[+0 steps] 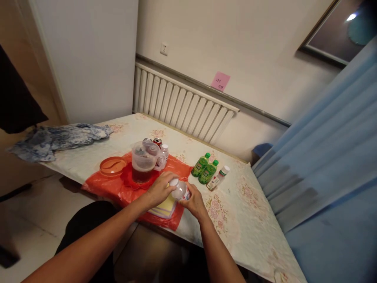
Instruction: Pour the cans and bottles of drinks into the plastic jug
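Observation:
A small clear plastic bottle [180, 190] with a white cap is held over the near edge of the table [250, 220]. My right hand [194, 202] is wrapped round its body from the right. My left hand [161, 188] has its fingers closed on the cap end. Just beneath lies a stack of yellow and white cloths [165, 207] on a red plastic sheet [118, 188]. A clear jug [144, 162] with dark liquid at the bottom stands on that sheet, left of my hands.
An orange lid [112, 165] lies left of the jug, with cans and a small bottle [164, 151] behind. Two green bottles [205, 169] and a small white-capped bottle [218, 177] sit to the right. Blue cloth [55, 139] covers the far left corner. A blue curtain [330, 165] hangs on the right.

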Demonstrator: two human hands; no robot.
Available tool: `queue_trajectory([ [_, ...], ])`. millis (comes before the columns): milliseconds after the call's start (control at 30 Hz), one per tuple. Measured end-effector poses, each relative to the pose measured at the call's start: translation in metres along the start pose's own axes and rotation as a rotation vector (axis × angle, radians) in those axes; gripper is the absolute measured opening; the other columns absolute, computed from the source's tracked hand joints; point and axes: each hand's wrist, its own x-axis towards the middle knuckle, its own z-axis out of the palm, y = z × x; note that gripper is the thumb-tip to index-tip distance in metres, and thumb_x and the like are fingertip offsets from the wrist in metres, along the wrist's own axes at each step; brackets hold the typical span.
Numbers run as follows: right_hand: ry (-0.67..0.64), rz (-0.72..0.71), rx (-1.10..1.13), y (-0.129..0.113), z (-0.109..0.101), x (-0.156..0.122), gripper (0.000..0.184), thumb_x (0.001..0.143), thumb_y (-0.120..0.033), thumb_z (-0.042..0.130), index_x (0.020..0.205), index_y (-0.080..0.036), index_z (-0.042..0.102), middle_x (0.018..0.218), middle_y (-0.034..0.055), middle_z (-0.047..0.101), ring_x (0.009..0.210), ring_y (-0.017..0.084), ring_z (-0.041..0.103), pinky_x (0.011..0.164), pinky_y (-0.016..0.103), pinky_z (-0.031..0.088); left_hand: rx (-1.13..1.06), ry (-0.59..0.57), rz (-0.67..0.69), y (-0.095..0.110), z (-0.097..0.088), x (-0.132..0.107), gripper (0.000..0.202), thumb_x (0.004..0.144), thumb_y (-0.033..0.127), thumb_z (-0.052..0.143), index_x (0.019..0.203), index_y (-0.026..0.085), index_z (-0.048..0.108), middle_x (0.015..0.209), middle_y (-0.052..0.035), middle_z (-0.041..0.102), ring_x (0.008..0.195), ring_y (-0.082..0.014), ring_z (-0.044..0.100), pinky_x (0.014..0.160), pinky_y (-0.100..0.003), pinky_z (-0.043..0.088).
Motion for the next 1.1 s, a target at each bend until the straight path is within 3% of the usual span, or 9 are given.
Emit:
queue_trajectory([
  [200,0.000,0.019,0.049,0.004,0.002,-0.003,0.065,0.061,-0.017,0.071,0.125,-0.024,0.062,0.110,0.0045,0.066,0.103,0.026,0.061,0.092,0.039,0.049,-0.054,-0.041,-0.061,0.000,-0.001,0.005,0.038,0.072,0.019,0.061,0.110,0.021,0.066,0.109,-0.0057,0.067,0.105,-0.0249,0.058,0.099,-0.041,0.044],
  [467,-0.008,0.101,0.172,0.004,0.001,-0.005,0.071,0.061,-0.019,0.073,0.130,-0.023,0.060,0.115,0.0054,0.065,0.102,0.025,0.062,0.092,0.036,0.050,-0.165,0.039,-0.128,-0.005,0.006,0.004,0.050,0.066,0.018,0.066,0.115,0.021,0.065,0.114,-0.0066,0.066,0.105,-0.0246,0.060,0.091,-0.038,0.049],
  [600,0.026,0.138,0.220,0.011,0.000,0.001,0.068,0.059,-0.020,0.073,0.126,-0.023,0.063,0.116,0.0047,0.067,0.102,0.025,0.063,0.090,0.036,0.051,-0.074,0.105,-0.194,-0.039,0.022,-0.006,0.039,0.078,0.026,0.060,0.116,0.019,0.063,0.109,-0.0085,0.067,0.101,-0.0236,0.061,0.086,-0.037,0.051],
  [700,0.042,0.177,0.281,0.018,-0.001,0.015,0.064,0.058,-0.021,0.073,0.121,-0.022,0.065,0.111,0.0038,0.069,0.098,0.025,0.064,0.085,0.036,0.053,0.121,0.072,-0.256,-0.073,0.034,-0.018,0.028,0.081,0.026,0.057,0.106,0.018,0.064,0.100,-0.0104,0.067,0.094,-0.0253,0.061,0.087,-0.040,0.050],
  [800,0.060,0.205,0.370,0.025,0.001,0.036,0.062,0.058,-0.024,0.073,0.119,-0.022,0.065,0.106,0.0022,0.071,0.093,0.024,0.065,0.080,0.035,0.054,0.232,0.034,-0.261,-0.100,0.042,-0.030,0.022,0.082,0.022,0.054,0.101,0.018,0.064,0.101,-0.0120,0.065,0.101,-0.0285,0.057,0.096,-0.044,0.044],
  [1100,0.162,0.210,0.507,0.056,0.033,0.122,0.052,0.060,-0.030,0.072,0.109,-0.019,0.063,0.098,0.0035,0.072,0.083,0.021,0.065,0.075,0.031,0.053,0.535,-0.096,-0.175,-0.141,0.054,-0.052,0.020,0.094,0.019,0.042,0.097,0.020,0.062,0.103,-0.0093,0.060,0.101,-0.0263,0.052,0.095,-0.042,0.041],
])
